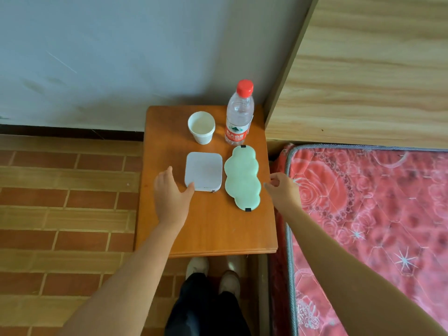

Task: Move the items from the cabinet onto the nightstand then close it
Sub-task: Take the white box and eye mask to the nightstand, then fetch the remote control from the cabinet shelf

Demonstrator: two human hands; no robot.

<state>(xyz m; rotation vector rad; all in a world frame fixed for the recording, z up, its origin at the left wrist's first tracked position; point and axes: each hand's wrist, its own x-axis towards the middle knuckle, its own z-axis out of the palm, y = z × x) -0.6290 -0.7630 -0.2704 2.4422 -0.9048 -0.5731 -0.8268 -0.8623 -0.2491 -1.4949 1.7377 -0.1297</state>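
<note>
- four items stand on the wooden tabletop (pixel 213 229) of the nightstand: a white cup (pixel 201 127) at about 12 o'clock, a water bottle (pixel 239 115) with a red cap at 1 o'clock, a white flat pouch (pixel 204 169) with a zip in the middle, and a green eye mask (pixel 242 178) just beside the pouch at 3 o'clock.
- the left hand (pixel 171 197) is over the tabletop at 9 o'clock of the pouch; its fingers are straight and relaxed, and the thumb touches or nearly touches the near left corner of the pouch. it grasps nothing.
- the right hand (pixel 282 187) is at the right edge of the tabletop, at 3 o'clock of the eye mask and apart from it; its fingers are loosely bent and hold nothing.
- i judge that the moving step is finished or almost finished, because the items already lie on the nightstand and both hands are released.
- the cabinet itself and its door are hidden under the tabletop, so i cannot tell if more items are inside or if it is open.
- the next move probably calls for bending down, looking into the cabinet, and then pushing its door closed with one hand.
- at 3 o'clock of the nightstand is a bed (pixel 378 214) with a red flowered mattress.
</note>
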